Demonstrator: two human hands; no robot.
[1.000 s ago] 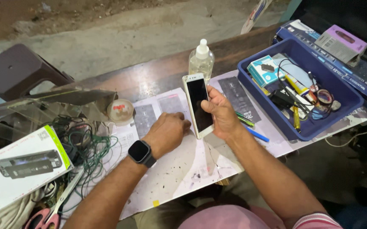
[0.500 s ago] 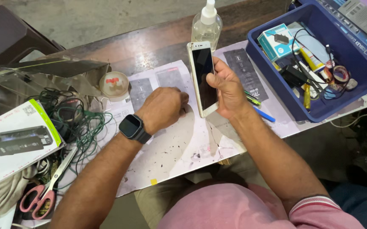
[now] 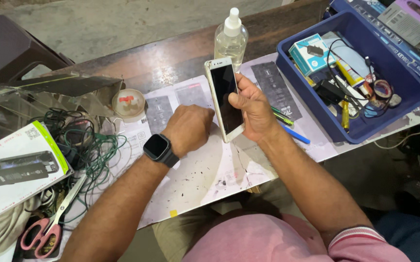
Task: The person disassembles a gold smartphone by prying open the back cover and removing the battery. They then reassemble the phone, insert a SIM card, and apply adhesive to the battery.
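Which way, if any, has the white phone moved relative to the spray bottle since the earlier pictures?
Cannot tell: the camera itself shifted. The white phone, in the right hand, sits just below the spray bottle, as before.

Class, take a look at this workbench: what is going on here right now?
A person sits at a cluttered wooden table. Their right hand holds a white smartphone upright, its screen dark. The left hand, with a smartwatch on the wrist, rests closed on a stained paper mat beside the phone. A clear spray bottle stands behind the phone, a blue bin of cables and small tools sits to the right, and pink-handled scissors lie at the left.
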